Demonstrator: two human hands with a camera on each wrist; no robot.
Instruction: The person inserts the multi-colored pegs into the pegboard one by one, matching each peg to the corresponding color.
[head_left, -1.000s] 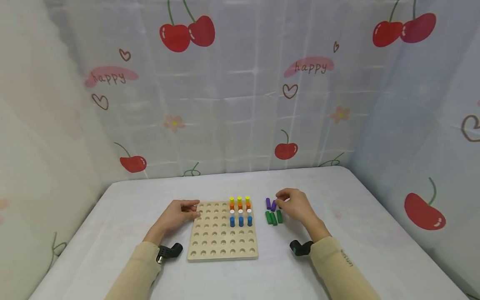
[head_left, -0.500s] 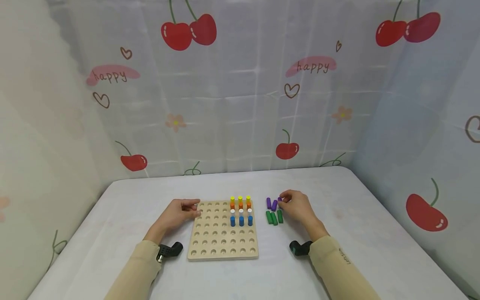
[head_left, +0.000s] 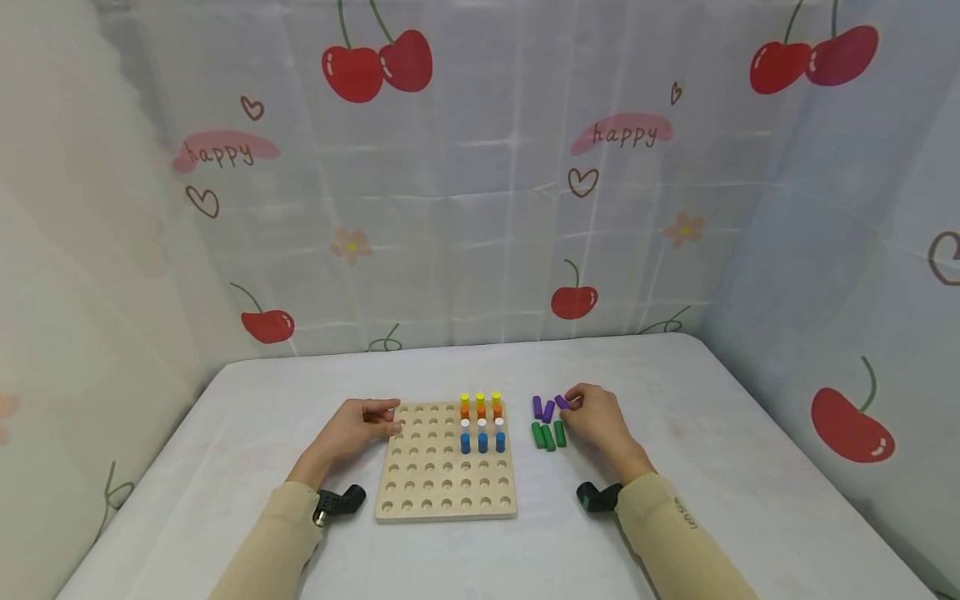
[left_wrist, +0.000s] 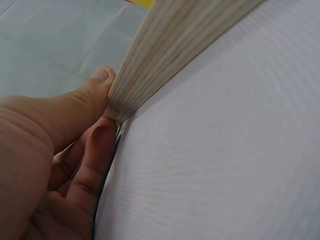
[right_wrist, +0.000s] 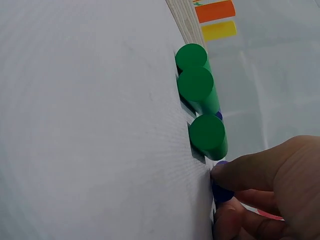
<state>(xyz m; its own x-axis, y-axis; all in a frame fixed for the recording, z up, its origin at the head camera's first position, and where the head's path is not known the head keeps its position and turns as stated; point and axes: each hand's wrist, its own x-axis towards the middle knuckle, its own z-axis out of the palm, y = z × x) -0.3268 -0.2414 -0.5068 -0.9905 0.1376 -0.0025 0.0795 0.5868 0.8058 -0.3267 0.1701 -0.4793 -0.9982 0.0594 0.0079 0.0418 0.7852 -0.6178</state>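
Observation:
The wooden pegboard lies flat with rows of round holes. Yellow, orange, white and blue pegs stand in its right-hand columns. At the board's far left corner, my left hand grips the edge between thumb and fingers; the left wrist view shows the thumb against the board's layered side. My right hand pinches a purple peg, which lies slanted at the fingertips. In the right wrist view this peg is partly hidden by the thumb.
Two other purple pegs lie right of the board. Several green pegs form a row just nearer to me. A white cloth covers the table, and a printed curtain hangs behind and at the sides.
My right hand has shifted slightly right and nearer. The purple peg at its fingertips, mostly hidden before, now shows and slants. The left hand and the board stay in place.

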